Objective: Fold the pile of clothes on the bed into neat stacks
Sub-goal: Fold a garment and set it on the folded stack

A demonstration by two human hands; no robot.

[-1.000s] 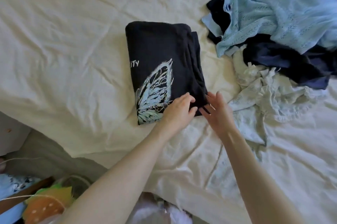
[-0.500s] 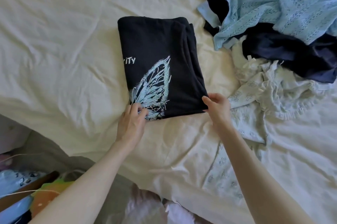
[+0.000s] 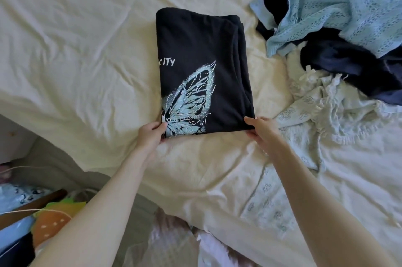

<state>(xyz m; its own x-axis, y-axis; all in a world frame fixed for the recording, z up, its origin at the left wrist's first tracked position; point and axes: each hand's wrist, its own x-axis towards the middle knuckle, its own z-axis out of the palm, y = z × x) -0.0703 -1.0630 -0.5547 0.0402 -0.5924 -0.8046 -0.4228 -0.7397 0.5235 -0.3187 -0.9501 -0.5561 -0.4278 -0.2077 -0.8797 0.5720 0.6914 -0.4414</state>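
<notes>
Shirt (image 3: 202, 66) between hands (near corners).

Black butterfly shirt (image 3: 202, 66) lies folded into a rectangle mid-bed (image 3: 76, 49), print up, "CITY" lettering at its 9 o'clock edge. Left hand (image 3: 151, 134) pinches the near corner at 7 o'clock, right hand (image 3: 262, 130) pinches the near corner at 5. Unfolded pile at 2 o'clock: light blue knit (image 3: 339, 5) over a navy garment (image 3: 339, 64), pale printed garment (image 3: 326, 110) nearer.
</notes>
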